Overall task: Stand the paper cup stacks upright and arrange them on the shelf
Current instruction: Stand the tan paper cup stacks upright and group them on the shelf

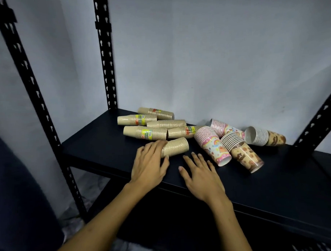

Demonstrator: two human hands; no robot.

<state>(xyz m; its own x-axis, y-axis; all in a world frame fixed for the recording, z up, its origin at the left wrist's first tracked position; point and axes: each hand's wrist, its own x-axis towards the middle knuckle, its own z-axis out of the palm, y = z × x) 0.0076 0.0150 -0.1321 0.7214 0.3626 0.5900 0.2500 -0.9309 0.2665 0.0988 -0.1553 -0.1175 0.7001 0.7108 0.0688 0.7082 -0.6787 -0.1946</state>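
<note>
Several paper cup stacks lie on their sides on the black shelf (98,146). My left hand (149,163) grips the left end of the nearest plain brown stack (177,146), fingers curled over it and thumb below. My right hand (199,174) hovers flat just right of that stack, fingers spread, holding nothing. Behind lie more brown stacks, some with coloured labels (146,133). To the right lie a pink patterned stack (212,145), a second pink one (224,128), a brown bear-print stack (242,152) and another bear-print stack (264,136).
Black slotted uprights stand at the left front (28,77), the left back (105,58) and the right (318,122). A pale wall closes the shelf's back. The shelf's left part and front right part are bare dark surface. A lower shelf level shows below.
</note>
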